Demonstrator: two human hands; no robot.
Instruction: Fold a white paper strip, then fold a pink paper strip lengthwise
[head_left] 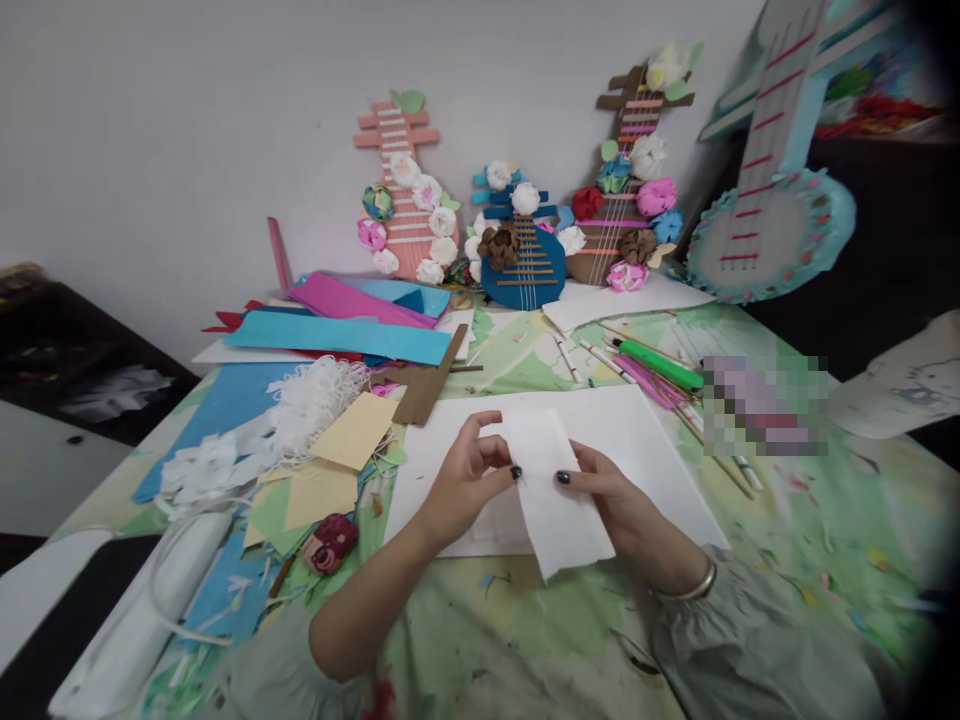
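Observation:
A strip of white tissue-like paper (559,500) is held between both hands above a large white sheet (637,440) on the table. My left hand (469,475) pinches the strip's upper left edge with thumb and fingers. My right hand (626,510) grips its right edge, thumb on top. The strip's lower end hangs ragged toward me. Both hands have dark-painted nails, and a silver bangle sits on the right wrist.
Paper lutes decorated with paper flowers (517,240) lean on the back wall. Coloured paper sheets (337,335), white shreds (311,400) and yellow pieces (352,430) lie to the left. Pens and a green marker (660,365) lie at right. A small red figure (330,542) sits at the near left.

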